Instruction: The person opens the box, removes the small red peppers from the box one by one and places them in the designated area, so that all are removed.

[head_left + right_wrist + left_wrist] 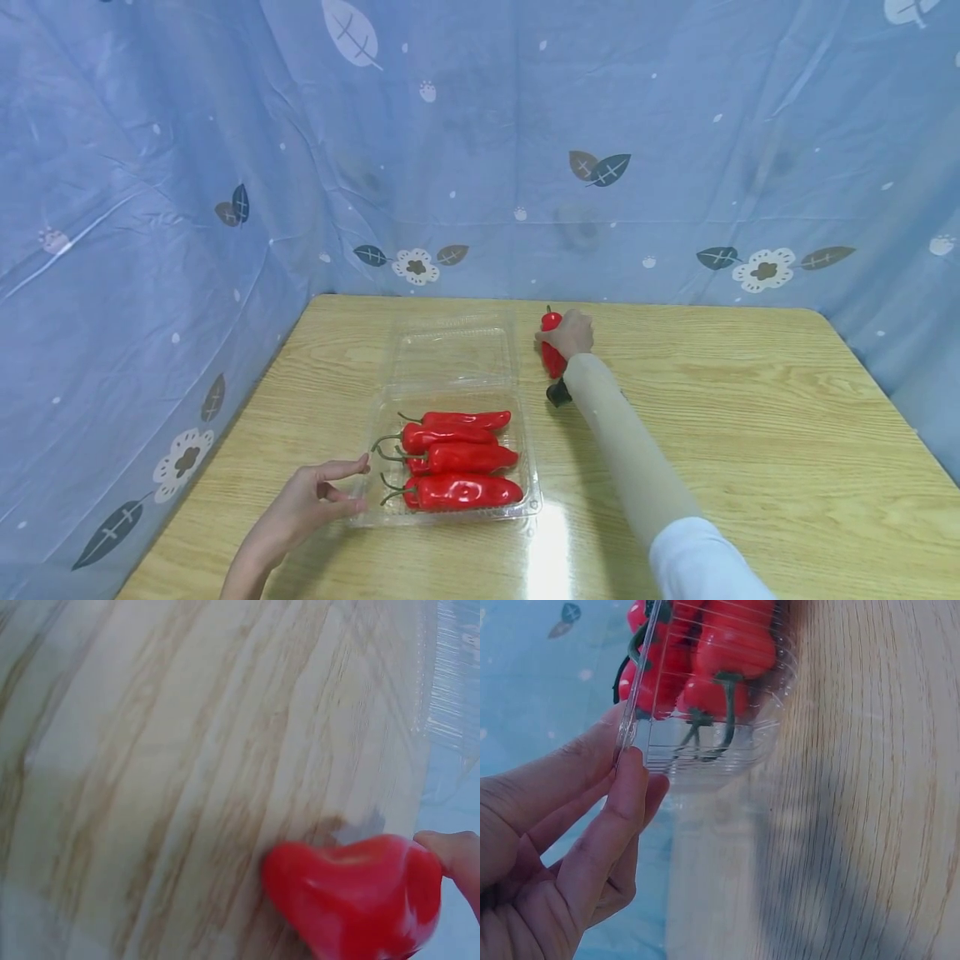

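Observation:
My left hand (309, 505) pinches the left rim of a clear plastic clamshell box (450, 520), thumb and fingertips on its edge in the left wrist view. Several red peppers (468, 492) with green stems lie side by side in the box, stems toward the left hand. Farther back, right of the raised lid, my right hand (573, 333) grips another red pepper (553, 362) from above, thumb on its left side. That pepper's stem points away from me. In the right wrist view, the pepper (360, 892) is close over the wood with one fingertip against it.
The box's clear lid (453, 354) lies folded back behind its tray. Under the right wrist a small black piece (558, 392) shows. A wood-grain table (750, 433) carries everything, with a blue patterned curtain (480, 150) along its back and sides.

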Motion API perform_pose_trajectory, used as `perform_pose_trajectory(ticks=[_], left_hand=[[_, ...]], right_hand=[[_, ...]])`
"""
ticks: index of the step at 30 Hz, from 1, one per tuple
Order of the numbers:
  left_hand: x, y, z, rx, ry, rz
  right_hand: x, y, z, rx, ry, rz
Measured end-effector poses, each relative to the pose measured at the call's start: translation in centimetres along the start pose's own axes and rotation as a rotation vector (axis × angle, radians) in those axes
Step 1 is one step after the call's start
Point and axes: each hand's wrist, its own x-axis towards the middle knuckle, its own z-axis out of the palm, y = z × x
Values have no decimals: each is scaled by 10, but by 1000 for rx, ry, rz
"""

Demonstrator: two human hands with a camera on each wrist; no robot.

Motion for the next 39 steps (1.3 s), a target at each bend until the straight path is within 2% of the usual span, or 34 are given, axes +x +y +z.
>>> perform_pose_trajectory(ticks=[17, 22, 31, 39], left_hand=[[-1, -1, -1, 7, -1, 0], [-1, -2, -1, 19, 8, 13], [0, -2, -1, 26, 13, 13], [0, -2, 0, 11, 15, 21]], right_hand=[[-3, -1, -3, -17, -42, 6], [-1, 0, -5, -38, -42, -26], [0, 3, -6, -38, -33, -22], [1, 5, -19, -37, -28, -46]])
